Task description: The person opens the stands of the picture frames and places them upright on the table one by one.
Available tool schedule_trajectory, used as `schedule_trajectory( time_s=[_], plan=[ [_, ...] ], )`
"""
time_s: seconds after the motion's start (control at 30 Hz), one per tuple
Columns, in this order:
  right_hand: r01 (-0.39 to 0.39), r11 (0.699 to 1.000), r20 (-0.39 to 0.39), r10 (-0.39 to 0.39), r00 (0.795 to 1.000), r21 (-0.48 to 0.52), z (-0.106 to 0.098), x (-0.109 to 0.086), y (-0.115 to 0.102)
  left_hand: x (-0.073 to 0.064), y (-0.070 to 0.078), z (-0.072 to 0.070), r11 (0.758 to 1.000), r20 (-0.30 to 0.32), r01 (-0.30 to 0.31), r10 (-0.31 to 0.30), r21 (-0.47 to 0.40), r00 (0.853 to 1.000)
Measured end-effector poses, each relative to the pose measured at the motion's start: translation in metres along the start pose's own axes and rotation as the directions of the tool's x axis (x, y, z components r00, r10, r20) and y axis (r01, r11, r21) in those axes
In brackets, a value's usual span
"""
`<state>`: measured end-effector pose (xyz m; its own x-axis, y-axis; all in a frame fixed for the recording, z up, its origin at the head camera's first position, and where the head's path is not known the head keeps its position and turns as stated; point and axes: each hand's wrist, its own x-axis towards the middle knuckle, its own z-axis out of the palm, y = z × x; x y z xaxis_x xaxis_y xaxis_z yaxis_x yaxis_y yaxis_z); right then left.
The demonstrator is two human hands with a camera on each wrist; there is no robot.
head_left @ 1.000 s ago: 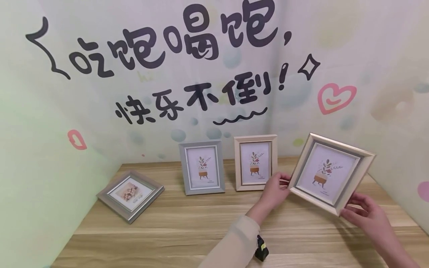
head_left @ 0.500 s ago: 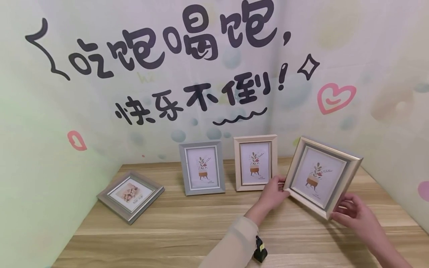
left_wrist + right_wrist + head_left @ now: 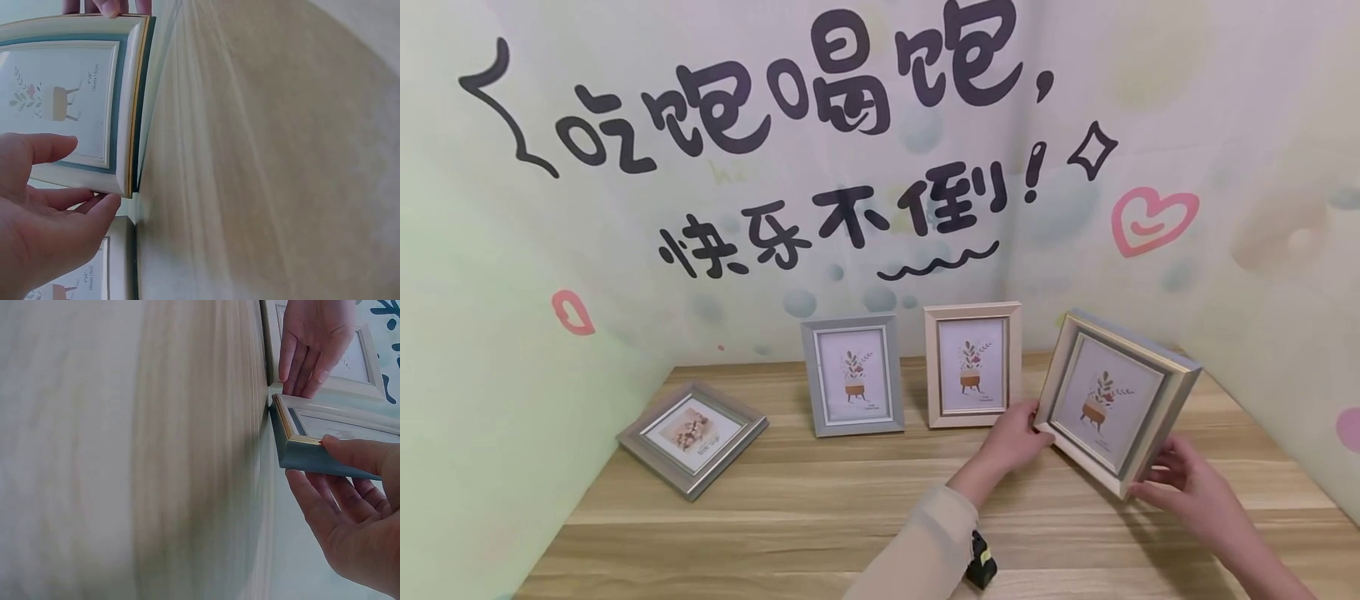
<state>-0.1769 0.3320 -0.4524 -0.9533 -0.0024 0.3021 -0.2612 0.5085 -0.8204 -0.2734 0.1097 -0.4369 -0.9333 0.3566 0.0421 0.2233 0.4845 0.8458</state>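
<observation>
In the head view, a cream-gold picture frame (image 3: 1105, 404) with a potted-plant print stands turned and tilted between both hands. My left hand (image 3: 1015, 437) holds its left edge low down. In the left wrist view the thumb (image 3: 56, 149) lies over the front, and the fingertips (image 3: 107, 206) meet the side edge. My right hand (image 3: 1198, 492) grips the lower right side; in the right wrist view its thumb is on the front rim and its fingers are behind. Whether the frame's bottom touches the table cannot be told.
A cream picture frame (image 3: 931, 367) stands just left of the held one. Further left are an upright grey-blue frame (image 3: 811, 379) and a silver-brown frame (image 3: 737, 446) lying flat. The wooden table (image 3: 737, 550) meets a printed wall cloth (image 3: 760, 317) behind.
Both hands have brought the cream-gold frame leftward and slightly down, turning it so more of its right side shows. The other frames have not moved.
</observation>
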Motion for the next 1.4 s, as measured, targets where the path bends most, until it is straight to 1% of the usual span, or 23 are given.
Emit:
schedule_trajectory(
  time_s=[0.1, 0.17, 0.23, 0.3, 0.4, 0.47, 0.53, 0.6, 0.67, 0.73, 0.8, 0.87, 0.9, 0.97, 1.0, 1.03, 1.07, 1.1, 1.17, 1.23, 1.3, 1.37, 1.4],
  plan=[
    [0.021, 1.0, -0.005, -0.022, 1.0, -0.015, 0.002, 0.001, -0.001, -0.003, 0.005, -0.003, 0.999, 0.004, -0.008, 0.008, 0.047, 1.0],
    [0.035, 0.999, -0.005, -0.035, 0.999, -0.031, 0.003, 0.001, -0.002, -0.006, 0.01, -0.007, 0.998, -0.002, -0.031, 0.031, 0.052, 1.0],
    [0.043, 0.998, 0.0, -0.043, 0.999, -0.042, 0.004, 0.001, -0.003, -0.009, 0.016, -0.011, 0.996, -0.016, -0.061, 0.062, 0.061, 0.998],
    [0.039, 0.996, 0.008, -0.039, 0.999, -0.077, 0.005, 0.001, -0.005, -0.013, 0.023, -0.015, 0.991, -0.033, -0.105, 0.108, 0.082, 0.994],
    [0.024, 0.99, 0.022, -0.021, 1.0, -0.139, 0.006, 0.001, -0.01, -0.018, 0.034, -0.021, 0.974, -0.06, -0.186, 0.195, 0.127, 0.979],
    [0.013, 0.983, 0.03, -0.007, 1.0, -0.183, 0.007, 0.001, -0.013, -0.021, 0.04, -0.025, 0.952, -0.075, -0.254, 0.27, 0.173, 0.96],
    [0.009, 0.979, 0.039, -0.001, 0.999, -0.206, 0.008, 0.001, -0.014, -0.024, 0.045, -0.029, 0.916, -0.085, -0.324, 0.351, 0.235, 0.932],
    [0.016, 0.975, 0.048, -0.005, 0.999, -0.22, 0.009, 0.001, -0.015, -0.027, 0.05, -0.032, 0.876, -0.082, -0.376, 0.417, 0.303, 0.905],
    [0.024, 0.974, 0.062, -0.011, 0.998, -0.226, 0.01, 0.0, -0.016, -0.03, 0.054, -0.034, 0.823, -0.067, -0.421, 0.479, 0.382, 0.876],
    [0.021, 0.971, 0.082, -0.001, 0.997, -0.238, 0.011, -0.001, -0.017, -0.031, 0.058, -0.036, 0.762, -0.044, -0.442, 0.522, 0.473, 0.852],
    [0.019, 0.968, 0.103, 0.007, 0.995, -0.25, 0.012, -0.001, -0.019, -0.032, 0.063, -0.037, 0.688, -0.014, -0.452, 0.558, 0.567, 0.83],
    [-0.002, 0.961, 0.126, 0.038, 0.991, -0.275, 0.013, -0.002, -0.021, -0.031, 0.068, -0.038, 0.603, 0.02, -0.453, 0.586, 0.657, 0.81],
    [-0.015, 0.957, 0.136, 0.056, 0.989, -0.29, 0.014, -0.001, -0.022, -0.031, 0.07, -0.038, 0.56, 0.039, -0.452, 0.598, 0.694, 0.801],
    [-0.025, 0.95, 0.152, 0.076, 0.986, -0.313, 0.015, 0.0, -0.024, -0.03, 0.074, -0.039, 0.471, 0.08, -0.459, 0.627, 0.753, 0.775],
    [-0.029, 0.947, 0.157, 0.084, 0.984, -0.321, 0.015, 0.0, -0.025, -0.029, 0.076, -0.04, 0.431, 0.1, -0.462, 0.639, 0.775, 0.763],
    [-0.029, 0.944, 0.161, 0.086, 0.983, -0.327, 0.016, 0.001, -0.026, -0.029, 0.076, -0.04, 0.396, 0.117, -0.464, 0.647, 0.792, 0.753],
    [-0.024, 0.942, 0.164, 0.084, 0.983, -0.334, 0.017, 0.001, -0.027, -0.029, 0.077, -0.041, 0.371, 0.132, -0.467, 0.653, 0.803, 0.746],
    [-0.018, 0.942, 0.167, 0.079, 0.983, -0.335, 0.017, 0.001, -0.027, -0.029, 0.077, -0.042, 0.352, 0.142, -0.469, 0.658, 0.81, 0.74],
    [-0.006, 0.942, 0.175, 0.069, 0.982, -0.335, 0.018, 0.0, -0.028, -0.028, 0.076, -0.044, 0.33, 0.149, -0.475, 0.673, 0.816, 0.724],
    [0.004, 0.94, 0.179, 0.061, 0.982, -0.342, 0.019, -0.001, -0.029, -0.028, 0.075, -0.046, 0.336, 0.135, -0.483, 0.693, 0.809, 0.708],
    [0.008, 0.938, 0.185, 0.06, 0.981, -0.347, 0.02, -0.001, -0.03, -0.027, 0.074, -0.047, 0.339, 0.108, -0.487, 0.723, 0.805, 0.682],
    [0.013, 0.938, 0.19, 0.056, 0.98, -0.345, 0.022, -0.001, -0.031, -0.026, 0.074, -0.049, 0.334, 0.08, -0.482, 0.751, 0.81, 0.655],
    [0.016, 0.94, 0.195, 0.054, 0.979, -0.341, 0.022, -0.001, -0.032, -0.025, 0.074, -0.05, 0.333, 0.068, -0.477, 0.76, 0.813, 0.646]
  ],
)
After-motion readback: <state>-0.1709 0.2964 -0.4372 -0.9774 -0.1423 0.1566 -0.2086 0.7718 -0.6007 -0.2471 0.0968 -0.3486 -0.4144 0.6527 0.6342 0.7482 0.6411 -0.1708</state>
